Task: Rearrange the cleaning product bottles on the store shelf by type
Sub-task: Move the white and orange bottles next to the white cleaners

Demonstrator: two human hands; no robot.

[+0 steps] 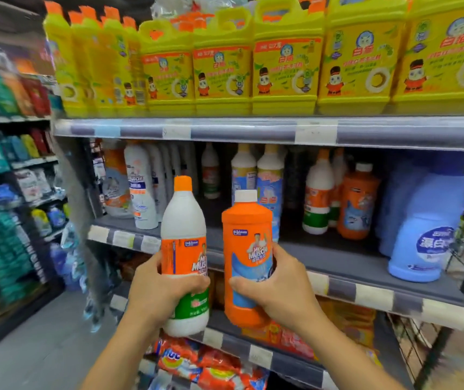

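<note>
Forward of the middle shelf (pixel 337 263), two bottles are held side by side, near each other but not touching, and clear of the shelf board.

Left grip (pixel 166 291): wrapped around the lower half of the white bottle (pixel 183 218), thumb across the orange-and-green label. The orange cap points up and the body leans slightly left.

Right grip (pixel 281 288): wrapped around the lower half of the orange bottle (pixel 246 229), thumb across the blue label panel, fingers curled round the right side. The white cap points up.

On the middle shelf, right of the held pair, a shelved white bottle (pixel 318 198) with an orange cap stands just beside a shelved orange bottle (pixel 358 201) with a white cap. A blue jug (pixel 427 229) stands at the front right. Tall white bottles (pixel 140 190) stand at the left end. Yellow jugs (pixel 284 66) fill the level above the middle shelf.
</note>
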